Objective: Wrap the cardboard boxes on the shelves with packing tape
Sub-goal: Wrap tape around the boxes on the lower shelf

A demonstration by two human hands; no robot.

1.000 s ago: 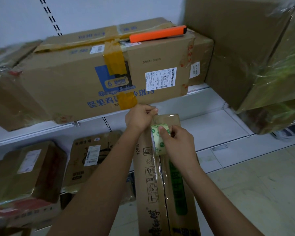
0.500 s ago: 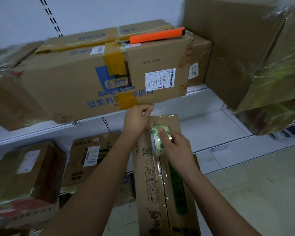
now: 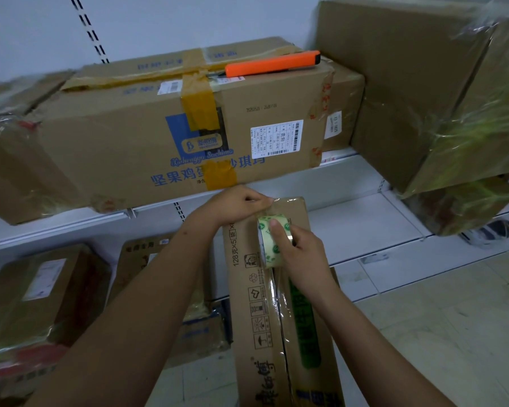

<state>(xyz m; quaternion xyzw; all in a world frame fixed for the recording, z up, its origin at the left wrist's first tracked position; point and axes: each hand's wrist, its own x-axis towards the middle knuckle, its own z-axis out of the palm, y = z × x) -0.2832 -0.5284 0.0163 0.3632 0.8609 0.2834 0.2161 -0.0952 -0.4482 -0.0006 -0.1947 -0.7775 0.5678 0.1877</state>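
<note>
Up close, a tall narrow brown cardboard box [image 3: 279,318] stands on end in front of the white metal shelves [image 3: 362,227], its top level with the front edge of the middle shelf. The left hand [image 3: 235,205] has its fingers curled and pinching the loose end of clear tape at the box's top edge. The right hand [image 3: 301,258] grips a small roll of clear packing tape with a green-printed core [image 3: 272,239], thumb laid across the roll, which sits against the box's upper face; a glossy strip of tape runs down the seam below it. Printing on the narrow box reads "128克×5", above a column of handling symbols. On the shelf above lies a wide brown cardboard box with blue print [image 3: 171,133], crossed by tan tape, showing "Sachima", "坚果鸡蛋" and a white barcode label [image 3: 276,138]. An orange utility knife [image 3: 272,63] rests on its top near the right edge.
</note>
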